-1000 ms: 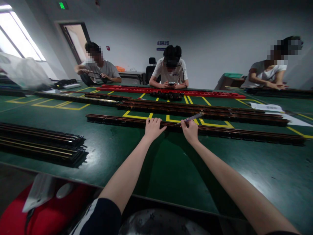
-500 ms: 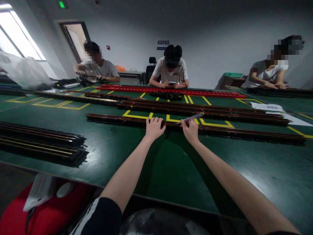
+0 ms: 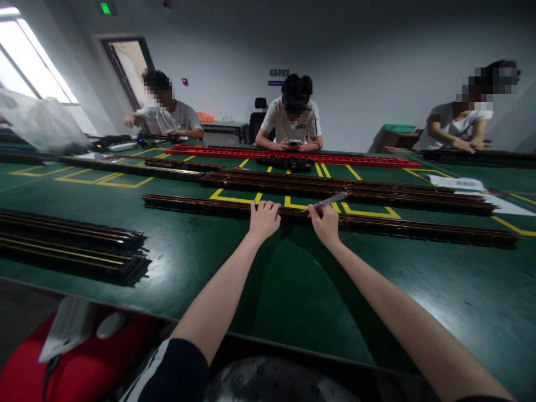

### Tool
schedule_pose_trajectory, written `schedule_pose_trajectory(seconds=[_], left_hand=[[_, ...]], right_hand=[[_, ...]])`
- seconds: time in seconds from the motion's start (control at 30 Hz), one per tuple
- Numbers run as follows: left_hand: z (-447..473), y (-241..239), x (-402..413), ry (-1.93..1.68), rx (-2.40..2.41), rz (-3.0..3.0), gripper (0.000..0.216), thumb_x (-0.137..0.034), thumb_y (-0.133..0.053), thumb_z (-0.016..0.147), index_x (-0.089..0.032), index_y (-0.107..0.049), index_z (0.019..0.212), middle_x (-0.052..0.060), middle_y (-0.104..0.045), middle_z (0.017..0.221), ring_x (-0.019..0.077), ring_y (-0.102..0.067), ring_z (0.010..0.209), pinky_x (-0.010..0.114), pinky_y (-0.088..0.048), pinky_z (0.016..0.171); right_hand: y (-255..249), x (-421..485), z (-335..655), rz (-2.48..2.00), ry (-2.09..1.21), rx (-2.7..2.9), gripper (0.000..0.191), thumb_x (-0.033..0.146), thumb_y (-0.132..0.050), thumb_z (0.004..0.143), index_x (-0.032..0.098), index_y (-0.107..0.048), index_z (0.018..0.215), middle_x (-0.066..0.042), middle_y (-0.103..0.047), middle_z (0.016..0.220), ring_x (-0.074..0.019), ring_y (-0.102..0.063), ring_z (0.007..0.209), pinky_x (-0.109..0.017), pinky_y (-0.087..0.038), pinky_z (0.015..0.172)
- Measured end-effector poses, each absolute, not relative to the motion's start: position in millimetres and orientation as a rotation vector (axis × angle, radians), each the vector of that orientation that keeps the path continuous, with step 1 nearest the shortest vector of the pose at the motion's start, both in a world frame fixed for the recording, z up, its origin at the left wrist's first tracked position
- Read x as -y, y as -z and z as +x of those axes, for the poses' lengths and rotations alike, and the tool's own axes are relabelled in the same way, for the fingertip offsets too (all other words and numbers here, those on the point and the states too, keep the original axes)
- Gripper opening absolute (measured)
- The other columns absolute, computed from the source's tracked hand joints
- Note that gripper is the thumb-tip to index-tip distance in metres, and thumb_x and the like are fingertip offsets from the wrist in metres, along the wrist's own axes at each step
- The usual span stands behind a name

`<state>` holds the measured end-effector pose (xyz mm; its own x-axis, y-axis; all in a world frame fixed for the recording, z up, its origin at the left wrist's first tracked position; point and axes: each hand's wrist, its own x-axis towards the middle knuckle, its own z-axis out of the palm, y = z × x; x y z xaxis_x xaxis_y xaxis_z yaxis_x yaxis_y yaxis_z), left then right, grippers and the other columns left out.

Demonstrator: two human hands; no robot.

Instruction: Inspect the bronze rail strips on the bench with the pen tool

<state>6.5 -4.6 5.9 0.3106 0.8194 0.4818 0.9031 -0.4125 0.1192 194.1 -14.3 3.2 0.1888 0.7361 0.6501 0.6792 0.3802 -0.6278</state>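
Observation:
A long dark strip (image 3: 410, 228) with thin coppery lines lies crosswise in front of me on the green table. Over its near edge bend the fingers of my left hand (image 3: 264, 219), gripping it left of centre. My right hand (image 3: 325, 223) pinches a slim, pen-like tool (image 3: 333, 199) with a pale, see-through handle. The tool slants down to the left, its tip near the top of the strip between my hands. Whether that tip touches the strip is too small to tell.
Behind it lies a bundle of similar strips (image 3: 355, 192), then a red slotted rail (image 3: 355, 158). More strips are stacked at the left (image 3: 71, 257). Papers (image 3: 494, 202) lie at the right. Three people sit across the green table (image 3: 201, 268), marked with yellow tape.
The strip under my hands has slid slightly to the left. My hands have barely moved and keep the same grips. The person at the far left has shifted one hand.

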Motion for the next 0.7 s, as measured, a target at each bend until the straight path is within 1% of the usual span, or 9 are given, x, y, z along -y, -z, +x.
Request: schedule_pose_trajectory(seconds=[0.17, 0.47, 0.7], left_hand=[[6.6, -5.2, 3.8, 0.721, 1.587, -2.41, 0.038, -0.022, -0.037, 0.09, -0.023, -0.06, 0.121, 0.008, -0.063, 0.12, 0.0279, -0.051, 0.119, 0.055, -0.024, 0.111], [7.8, -4.6, 4.6, 0.724, 1.57, -2.37, 0.041, -0.014, -0.039, 0.087, -0.021, -0.061, 0.12, 0.008, -0.064, 0.119, 0.0273, -0.051, 0.117, 0.055, -0.026, 0.11], [7.5, -5.7, 5.2, 0.71, 1.589, -2.377, 0.041, -0.013, -0.038, 0.088, -0.021, -0.06, 0.121, 0.008, -0.064, 0.12, 0.0268, -0.053, 0.116, 0.054, -0.026, 0.11]], right_hand=[[-2.4, 13.7, 195.1, -1.325, -0.052, 1.54, 0.038, 0.047, -0.048, 0.087, 0.021, -0.056, 0.061, -0.008, -0.063, 0.072, -0.0238, -0.059, 0.071, -0.043, -0.044, 0.077], [-0.8, 11.4, 195.2, -1.319, 0.015, 1.518, 0.036, 0.043, -0.048, 0.087, 0.021, -0.055, 0.059, -0.007, -0.062, 0.069, -0.0228, -0.058, 0.07, -0.039, -0.044, 0.073], [-0.8, 11.9, 196.6, -1.336, 0.014, 1.493, 0.036, 0.043, -0.047, 0.088, 0.021, -0.055, 0.06, -0.006, -0.062, 0.068, -0.022, -0.057, 0.069, -0.04, -0.043, 0.073]])
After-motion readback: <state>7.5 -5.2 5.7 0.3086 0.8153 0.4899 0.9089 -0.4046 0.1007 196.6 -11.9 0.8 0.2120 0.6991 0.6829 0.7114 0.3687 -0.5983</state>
